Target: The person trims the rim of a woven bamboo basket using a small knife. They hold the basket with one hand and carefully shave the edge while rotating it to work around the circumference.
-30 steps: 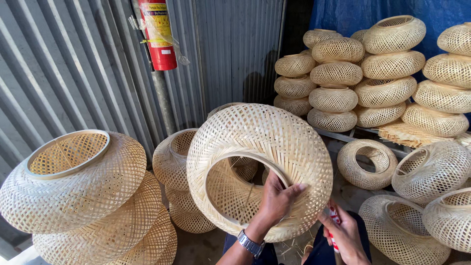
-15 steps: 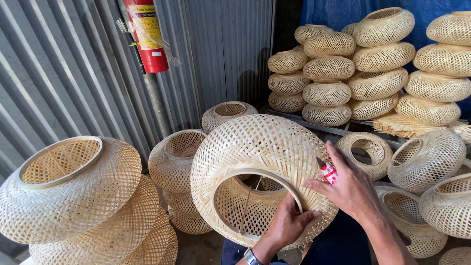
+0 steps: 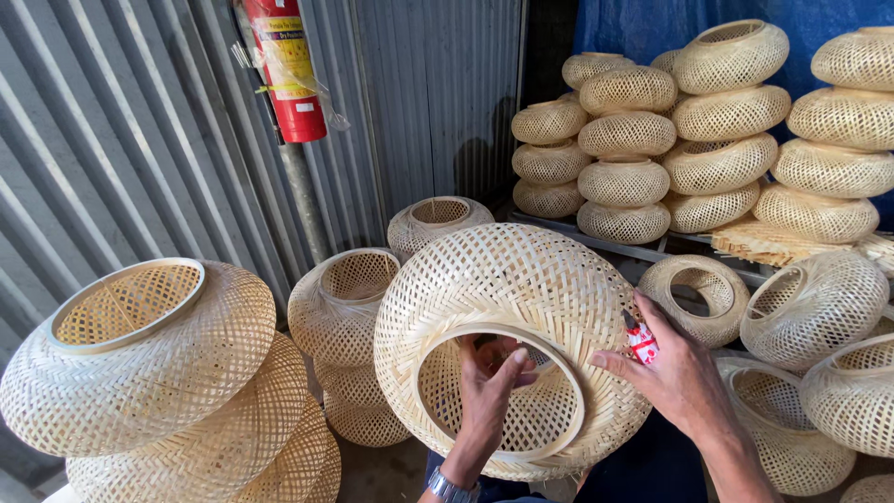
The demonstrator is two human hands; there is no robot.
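A round woven bamboo lampshade [image 3: 503, 289] is held up in front of me, its ringed opening facing me. My left hand [image 3: 489, 382] reaches into that opening, thumb hooked over the rim. My right hand [image 3: 675, 373] rests against the shade's right side and grips a small red and white tool [image 3: 641, 340] whose tip touches the weave. A watch sits on my left wrist.
Similar woven shades are stacked at the left [image 3: 149, 354], behind the held one [image 3: 349, 298], and in tall columns at the back right [image 3: 722, 130]. More lie at the right [image 3: 815, 307]. A corrugated metal wall carries a red fire extinguisher [image 3: 284, 65].
My left hand has slid from the shade's lower rim up into the opening. My right hand has lowered along the shade's right side. The shade has tilted slightly.
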